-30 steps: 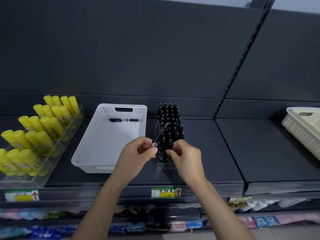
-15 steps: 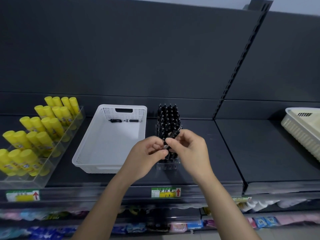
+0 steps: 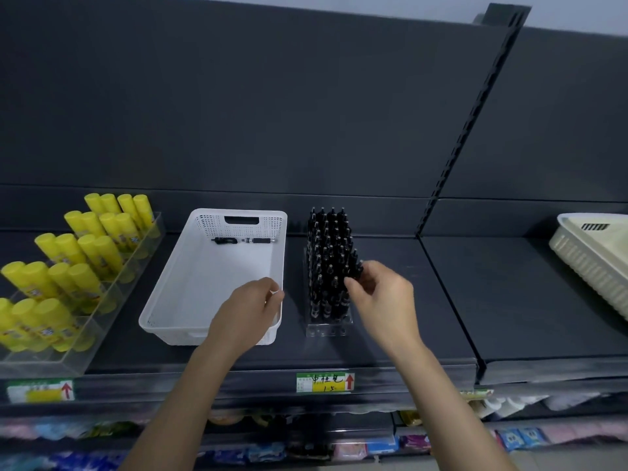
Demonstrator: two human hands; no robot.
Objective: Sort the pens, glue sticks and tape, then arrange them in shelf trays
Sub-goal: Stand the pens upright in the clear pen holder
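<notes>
right hand (image 3: 377, 295) pinched a black pen (image 3: 357, 269) beside the pen rack (image 3: 327, 260); left hand (image 3: 249, 305) curled over the white basket (image 3: 210, 283), possibly empty.

I'm on the white basket (image 3: 204, 290) now: smooth moulded plastic with a faint satin look, its far end wall pierced with fine holes. Inside it lies a loose pen (image 3: 244, 240), black plastic with a clear barrel section, catching small glints. Left of the basket are the yellow glue sticks (image 3: 85, 253), glossy plastic with highlights down each cap, in a clear tray (image 3: 112, 300), hard and shiny like acrylic. Right of the basket, black pens (image 3: 328, 253), shiny plastic, fill a transparent stand (image 3: 326, 329). The held pen (image 3: 356, 268) has the same dark sheen. Under the basket, the shelf (image 3: 441, 300) reads as dark painted metal, matt. Far right of the basket sits a cream basket (image 3: 591, 263), ribbed plastic. In front of the basket is a paper price label (image 3: 324, 382).
</notes>
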